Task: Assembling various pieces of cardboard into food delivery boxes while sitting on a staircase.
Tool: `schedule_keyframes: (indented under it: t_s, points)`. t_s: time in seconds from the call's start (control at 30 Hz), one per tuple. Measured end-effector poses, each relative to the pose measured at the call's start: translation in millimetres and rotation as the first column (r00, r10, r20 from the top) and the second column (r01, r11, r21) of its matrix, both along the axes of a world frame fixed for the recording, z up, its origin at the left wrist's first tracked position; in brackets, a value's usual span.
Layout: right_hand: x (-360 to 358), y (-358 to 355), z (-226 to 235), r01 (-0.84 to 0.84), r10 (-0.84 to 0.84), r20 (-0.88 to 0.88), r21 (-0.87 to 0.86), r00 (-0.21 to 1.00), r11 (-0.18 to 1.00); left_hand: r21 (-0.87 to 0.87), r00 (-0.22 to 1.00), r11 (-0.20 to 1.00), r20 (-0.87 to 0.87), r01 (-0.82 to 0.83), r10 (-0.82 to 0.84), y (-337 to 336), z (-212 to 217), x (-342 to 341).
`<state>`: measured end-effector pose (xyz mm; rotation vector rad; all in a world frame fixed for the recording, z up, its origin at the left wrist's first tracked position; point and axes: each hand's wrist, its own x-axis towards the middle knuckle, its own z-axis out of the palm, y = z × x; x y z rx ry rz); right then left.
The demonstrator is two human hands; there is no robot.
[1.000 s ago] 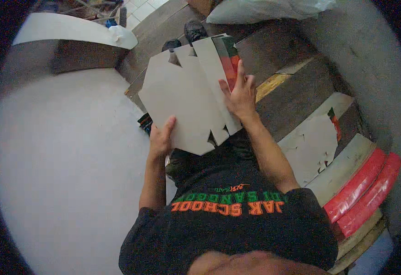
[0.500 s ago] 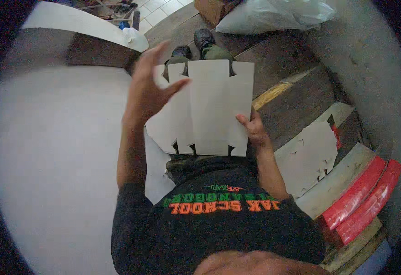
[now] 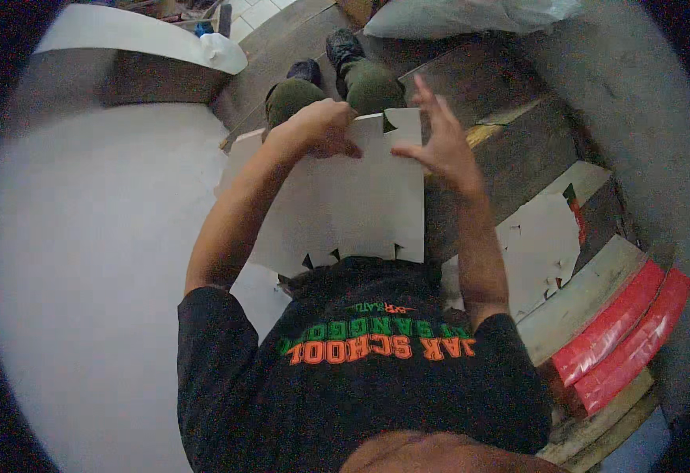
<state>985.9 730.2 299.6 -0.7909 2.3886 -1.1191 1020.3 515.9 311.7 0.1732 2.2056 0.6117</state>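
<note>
A pale, flat cardboard sheet [image 3: 343,201] with notches cut along its near and far edges rests across my lap. My left hand [image 3: 325,130] is closed at the sheet's far edge, fingers bent over it and thumb on the upper face. Beyond the far right corner of the sheet, my right hand [image 3: 446,150] is open, with fingers stretched away from me and its thumb pointing in over the corner. Whether that thumb touches the sheet cannot be made out.
A broad white surface [image 3: 100,276] fills the left side. Another notched sheet [image 3: 538,244] lies at right, near red glossy packages [image 3: 629,339] on planks. A translucent plastic bag [image 3: 471,17] lies at the far side, past my shoes [image 3: 345,47]. A white bag [image 3: 220,54] sits far left.
My left hand has come down from the air onto the sheet's far edge. My right hand has let go of the right side and moved away from me, opening near the far corner.
</note>
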Motion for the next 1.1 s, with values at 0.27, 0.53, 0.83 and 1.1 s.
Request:
schedule_keyframes:
  t_s: [0.27,0.53,0.83,1.1]
  points:
    - [-50,-49,3,-0.688,0.52,0.456,0.551,0.722,0.472,-0.024,0.87,0.975,-0.457,-0.222,0.187,31,-32,47]
    - [59,0,-37,-0.152,0.333,-0.262,0.534,0.906,0.832,0.19,0.5,0.906,-0.782,-0.378,0.372,61,-73,99]
    - [75,8,-38,-0.238,0.371,-0.203,0.481,0.906,0.844,0.117,0.706,0.951,-0.645,-0.285,0.291,59,-74,111]
    - [-13,-3,-4,-0.51,0.415,0.3,0.425,0.859,0.748,-0.041,0.72,0.969,-0.677,-0.245,0.154,79,-53,103]
